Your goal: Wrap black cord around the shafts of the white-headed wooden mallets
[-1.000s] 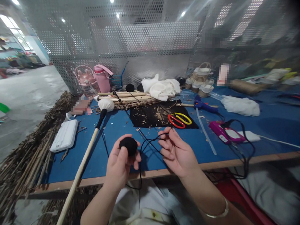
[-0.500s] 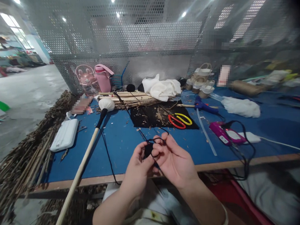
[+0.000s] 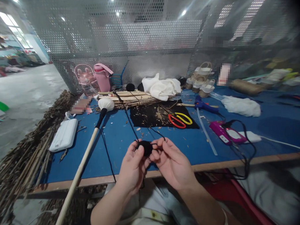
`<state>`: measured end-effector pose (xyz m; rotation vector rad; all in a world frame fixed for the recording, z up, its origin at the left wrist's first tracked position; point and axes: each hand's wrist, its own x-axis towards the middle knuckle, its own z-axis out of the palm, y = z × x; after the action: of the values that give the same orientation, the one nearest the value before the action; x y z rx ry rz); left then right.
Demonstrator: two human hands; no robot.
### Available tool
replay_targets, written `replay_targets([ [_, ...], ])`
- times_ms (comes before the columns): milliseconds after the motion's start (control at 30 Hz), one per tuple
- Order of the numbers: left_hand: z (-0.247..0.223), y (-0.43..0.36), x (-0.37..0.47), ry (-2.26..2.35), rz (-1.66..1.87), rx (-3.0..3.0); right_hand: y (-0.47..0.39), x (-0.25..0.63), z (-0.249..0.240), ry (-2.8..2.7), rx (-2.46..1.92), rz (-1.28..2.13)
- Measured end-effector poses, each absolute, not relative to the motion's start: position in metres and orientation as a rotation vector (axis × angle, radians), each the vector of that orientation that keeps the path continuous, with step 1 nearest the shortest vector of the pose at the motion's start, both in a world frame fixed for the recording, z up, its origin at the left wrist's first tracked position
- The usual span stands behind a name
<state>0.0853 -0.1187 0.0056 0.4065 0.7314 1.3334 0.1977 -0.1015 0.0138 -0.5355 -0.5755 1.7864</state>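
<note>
A small ball of black yarn (image 3: 144, 148) is pinched in my left hand (image 3: 133, 166), thumb across its front. Close on its right, my right hand (image 3: 175, 163) has its fingertips closed on a black strand running off the ball. One strand leads from the ball up past the black cloth (image 3: 149, 117); another loops above my right fingers. To the left lies a pale wooden stick (image 3: 81, 166) with a white cloth-covered head (image 3: 106, 104) and a black-wrapped neck (image 3: 101, 118). A black cord hangs from that neck over the table edge.
Scissors with red and yellow handles (image 3: 180, 120) lie on the black cloth. Behind are sticks (image 3: 125, 97) and white cloth (image 3: 162, 88). A blue glue gun (image 3: 206, 106) and purple device (image 3: 226, 133) lie right; a white power bank (image 3: 64, 135) lies left, beside piled dry stalks (image 3: 26, 153).
My left hand has shifted slightly left and turned, bringing the black yarn ball into fuller view. The loop of yarn that crossed between my hands has been drawn down close to the ball.
</note>
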Motion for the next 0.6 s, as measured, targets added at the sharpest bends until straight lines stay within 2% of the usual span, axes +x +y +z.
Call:
replay_targets([
  [233, 0.004, -0.123, 0.068, 0.637, 1.119, 0.447, -0.084, 0.208, 0.011, -0.341, -0.570, 1.862],
  [467, 0.010, -0.119, 0.058, 0.623, 1.000, 0.218, -0.086, 0.202, 0.008, -0.435, -0.590, 1.811],
  [600, 0.010, -0.122, 0.060, 0.673, 1.028, 0.281, -0.087, 0.202, 0.010, -0.468, -0.597, 1.813],
])
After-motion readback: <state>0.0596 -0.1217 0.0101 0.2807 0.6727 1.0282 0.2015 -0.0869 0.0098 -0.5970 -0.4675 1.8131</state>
